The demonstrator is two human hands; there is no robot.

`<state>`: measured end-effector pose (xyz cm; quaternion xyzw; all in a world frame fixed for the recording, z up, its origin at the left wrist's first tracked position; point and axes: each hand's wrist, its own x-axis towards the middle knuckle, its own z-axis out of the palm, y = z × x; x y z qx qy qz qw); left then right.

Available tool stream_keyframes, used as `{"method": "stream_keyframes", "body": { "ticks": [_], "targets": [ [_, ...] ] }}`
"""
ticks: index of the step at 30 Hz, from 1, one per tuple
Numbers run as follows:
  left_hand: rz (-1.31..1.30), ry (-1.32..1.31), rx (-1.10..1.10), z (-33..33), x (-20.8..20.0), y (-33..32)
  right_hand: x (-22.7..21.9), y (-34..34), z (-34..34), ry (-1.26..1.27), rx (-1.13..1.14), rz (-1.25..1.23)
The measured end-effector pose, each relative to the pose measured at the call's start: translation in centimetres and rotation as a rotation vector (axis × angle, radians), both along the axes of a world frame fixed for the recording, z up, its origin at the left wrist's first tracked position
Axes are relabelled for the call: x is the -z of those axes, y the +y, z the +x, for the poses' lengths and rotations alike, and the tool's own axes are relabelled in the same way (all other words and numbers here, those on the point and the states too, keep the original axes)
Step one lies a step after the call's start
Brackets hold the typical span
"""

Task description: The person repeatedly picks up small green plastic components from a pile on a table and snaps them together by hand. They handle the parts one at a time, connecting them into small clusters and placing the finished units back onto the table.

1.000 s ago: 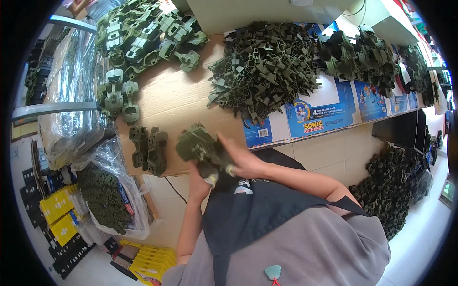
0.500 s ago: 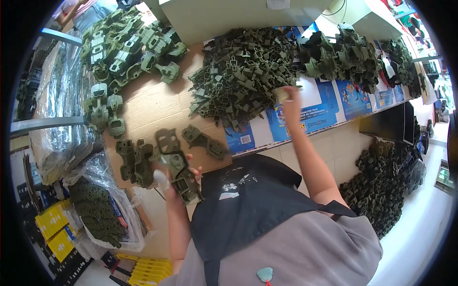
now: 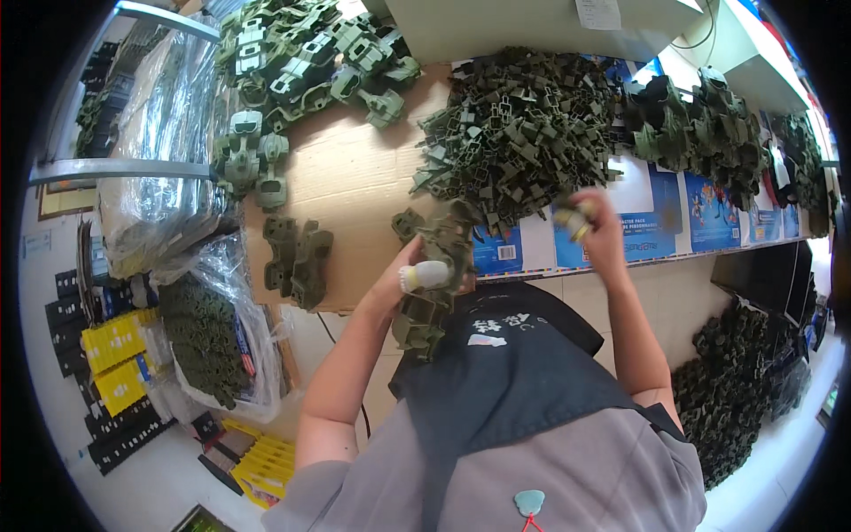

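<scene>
My left hand [image 3: 406,277], its thumb in a white finger sleeve, is closed around a dark green plastic toy vehicle shell [image 3: 420,321]. The shell hangs at the table's front edge, before my apron. Just behind it, another green piece [image 3: 408,223] shows, partly covered. My right hand [image 3: 599,232] wears yellowish finger sleeves and is blurred. Its fingers are pinched together at the front right edge of a heap of small green plastic parts [image 3: 514,133]. Something dark green shows at the fingertips, too smeared to make out.
Two loose green shells [image 3: 297,262] lie on the cardboard [image 3: 355,168] at left. More shells [image 3: 310,53] are piled behind them, and others [image 3: 691,120] at the right. Blue printed sheets [image 3: 634,239] line the table's front. Wrapped stacks [image 3: 160,195] stand left; dark parts [image 3: 736,390] heap below right.
The whole view has shifted, with the table's things farther right. My left hand has brought its shell right, in front of my apron. My right hand stays by the heap, its fingers turned inward.
</scene>
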<state>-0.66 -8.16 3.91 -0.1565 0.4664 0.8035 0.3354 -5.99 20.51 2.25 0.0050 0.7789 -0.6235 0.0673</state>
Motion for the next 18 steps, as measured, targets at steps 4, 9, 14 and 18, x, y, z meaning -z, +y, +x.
{"method": "stream_keyframes", "body": {
  "ticks": [4, 9, 14, 18],
  "targets": [
    [-0.03, 0.058, 0.168, -0.7, -0.3, 1.5, -2.9, -3.3, 3.4, 0.36, -0.418, 0.325],
    [-0.02, -0.009, 0.231, -0.4, 0.5, 1.7, -3.3, -3.8, 3.4, 0.301, -0.606, 0.517],
    [-0.116, 0.053, 0.277, -0.1, -0.2, 1.8, -2.9, -4.3, 3.0, 0.231, -0.692, 0.509],
    [-0.099, -0.101, 0.257, -0.2, -0.1, 1.7, -3.0, -4.2, 2.4, 0.182, -0.782, 0.47]
  ]
}}
